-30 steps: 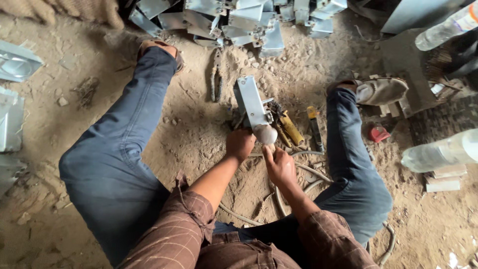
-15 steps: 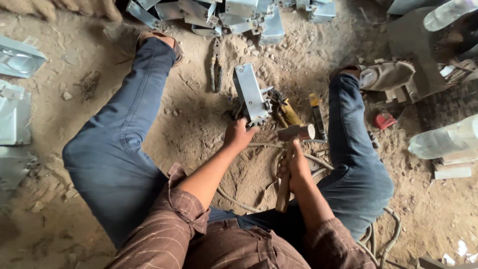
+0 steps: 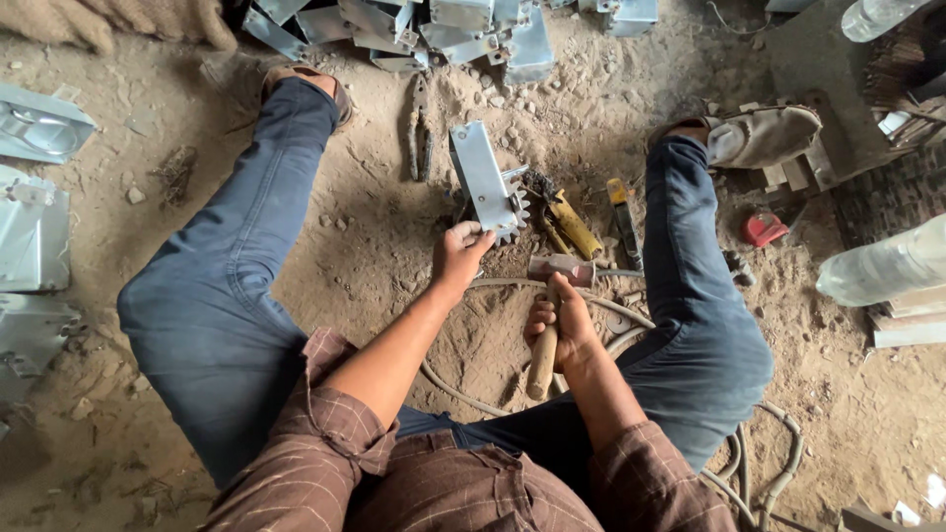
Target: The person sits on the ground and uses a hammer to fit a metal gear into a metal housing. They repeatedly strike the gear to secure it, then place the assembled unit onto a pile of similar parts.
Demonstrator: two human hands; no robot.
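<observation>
I sit on sandy ground with my legs spread. My left hand (image 3: 461, 251) grips the near end of a bent grey metal bracket (image 3: 482, 180) that rests on a toothed gear (image 3: 514, 210). My right hand (image 3: 562, 325) is closed around the wooden handle of a hammer (image 3: 548, 335). The hammer's metal head (image 3: 562, 268) sits low, just right of the bracket and close to the ground.
Pliers (image 3: 420, 128) lie beyond the bracket. A heap of similar metal brackets (image 3: 434, 25) is at the top, with more brackets (image 3: 34, 227) on the left. A yellow-handled tool (image 3: 572, 225), a red item (image 3: 764, 229), plastic bottles (image 3: 882, 261) and a hose (image 3: 611, 315) lie around.
The hammer went from raised near the bracket to down and right, its head now low beside the gear. My left hand stays on the bracket.
</observation>
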